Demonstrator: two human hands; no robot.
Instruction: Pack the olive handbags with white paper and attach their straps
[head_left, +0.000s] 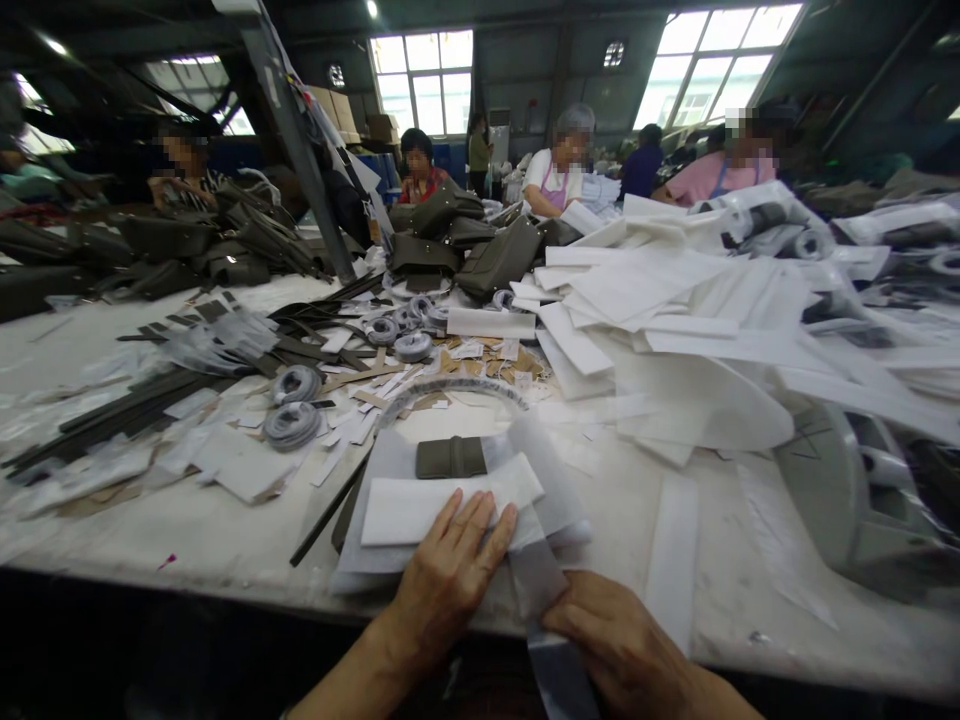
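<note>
My left hand (448,562) lies with fingers stretched out on a folded white foam strip (396,510), pressing it onto a bag wrapped in translucent sheeting (559,495). Above the foam shows a dark olive piece with a raised middle band (451,457). A plastic-wrapped loop handle (450,384) arches behind it. At the lower right, my right hand (619,635) pinches a translucent strip (536,575) that runs up to the foam's right end and hangs down over the table edge. A thin dark strap (322,520) sticks out to the left.
Coiled wrapped handles (292,425) and dark straps (127,410) lie left. Dark olive bags (499,255) are heaped at the back. White foam sheets (667,290) pile up on the right, near a clear plastic-wrapped item (862,490). Several people sit across the table (600,540).
</note>
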